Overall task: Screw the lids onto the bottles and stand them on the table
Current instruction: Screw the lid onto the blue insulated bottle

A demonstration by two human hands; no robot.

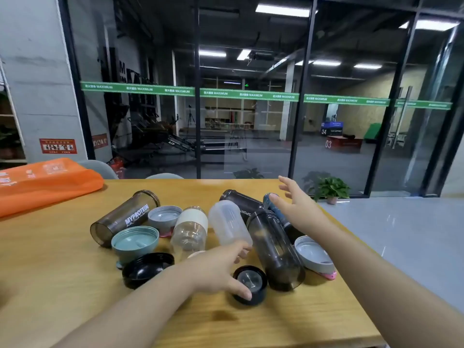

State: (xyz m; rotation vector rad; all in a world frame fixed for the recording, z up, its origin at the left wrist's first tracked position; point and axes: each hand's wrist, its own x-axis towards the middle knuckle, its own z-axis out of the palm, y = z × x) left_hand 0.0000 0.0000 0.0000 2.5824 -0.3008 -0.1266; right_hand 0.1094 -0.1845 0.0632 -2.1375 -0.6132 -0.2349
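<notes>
Table [75, 285]: a wooden top carrying every bottle and lid, all of them loose and unscrewed.
Orange bag [42, 183]: lies flat at the far left corner of the table, well apart from the bottles.
Potted plant [330, 189]: stands on the floor beyond the table's far right corner.
Smoky MYPROTEIN bottle [125, 217]: lies on its side at the left of the group, open mouth pointing away.
Dark tinted bottle [275, 249]: lies on its side right of centre, base toward the camera.
Black SPORT bottle [242, 202]: lies on its side behind the dark tinted one, partly hidden.
Frosted bottle [228, 222]: on its side in the middle; its near end is under the left hand's fingers.
Clear bottle with white band [189, 231]: on its side just left of the frosted one.
Blue patterned bottle [275, 208]: lies under the right hand, mostly covered.
Teal lid [134, 243]: upside down, near the MYPROTEIN bottle's base.
Grey lids: one [164, 217] behind the teal lid, one [313, 254] right of the dark tinted bottle.
Black lid [147, 268]: in front of the teal lid.
Small black cap [249, 283]: touched by the left thumb.
Left hand [216, 270]: fingers spread and relaxed over the cap and frosted bottle, gripping neither.
Right hand [296, 204]: fingers spread, reaching over the blue patterned bottle; contact unclear.
</notes>
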